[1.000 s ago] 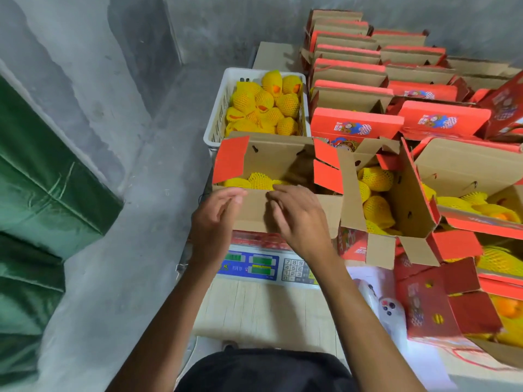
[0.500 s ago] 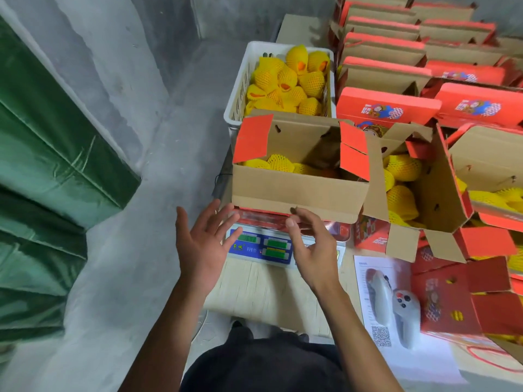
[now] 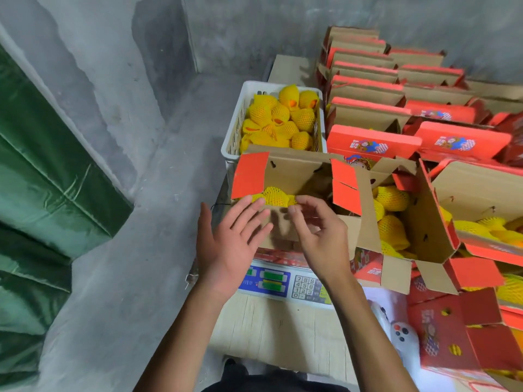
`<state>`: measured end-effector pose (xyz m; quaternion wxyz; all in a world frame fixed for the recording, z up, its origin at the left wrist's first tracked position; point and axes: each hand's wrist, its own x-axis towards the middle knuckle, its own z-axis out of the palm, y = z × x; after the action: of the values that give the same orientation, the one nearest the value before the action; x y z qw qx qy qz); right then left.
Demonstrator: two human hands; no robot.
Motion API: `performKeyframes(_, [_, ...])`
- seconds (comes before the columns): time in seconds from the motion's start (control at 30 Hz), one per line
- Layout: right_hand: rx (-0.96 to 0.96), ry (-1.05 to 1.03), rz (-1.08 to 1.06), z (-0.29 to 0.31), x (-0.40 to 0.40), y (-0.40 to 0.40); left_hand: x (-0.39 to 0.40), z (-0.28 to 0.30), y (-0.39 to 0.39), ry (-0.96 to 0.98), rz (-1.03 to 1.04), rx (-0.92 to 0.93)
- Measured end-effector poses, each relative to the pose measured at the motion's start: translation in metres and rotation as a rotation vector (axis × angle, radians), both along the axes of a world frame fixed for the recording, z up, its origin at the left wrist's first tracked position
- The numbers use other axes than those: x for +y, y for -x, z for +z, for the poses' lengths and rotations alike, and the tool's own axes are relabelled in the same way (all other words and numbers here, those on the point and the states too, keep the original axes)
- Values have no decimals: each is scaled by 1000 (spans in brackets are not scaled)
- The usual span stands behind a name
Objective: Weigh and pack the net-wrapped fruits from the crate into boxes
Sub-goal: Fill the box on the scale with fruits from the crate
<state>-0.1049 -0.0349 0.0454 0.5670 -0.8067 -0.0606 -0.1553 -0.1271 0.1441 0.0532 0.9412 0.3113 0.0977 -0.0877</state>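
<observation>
box: open brown cardboard box with red flaps (image 3: 294, 176) on the scale, light but floppy; I'd grip the side walls.
fruit: yellow foam-netted fruits (image 3: 273, 195), soft, bruisable.
left hand (image 3: 226, 239): fingers spread, holding nothing.
right hand (image 3: 319, 230): fingers loosely curled, empty.

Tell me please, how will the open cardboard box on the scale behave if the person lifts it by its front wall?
The cardboard box holds several net-wrapped fruits, so it is probably heavy for its size. Its thin front wall would likely bend under that load. The red flaps stand loose and would probably swing, so gripping from below seems safer.
</observation>
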Motion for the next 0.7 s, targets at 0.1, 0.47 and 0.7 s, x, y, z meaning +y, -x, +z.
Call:
performKeyframes(0.1, [-11, 134, 48, 17, -1, -24, -10, 21, -19, -50, -53, -65])
performKeyframes(0.47, [-106, 386, 81, 73, 0, -123, 4, 60, -127, -509, -5, -450])
performKeyframes(0.7, [24, 522, 145, 75, 5, -200, 27, 39, -218, -620, -14, -419])
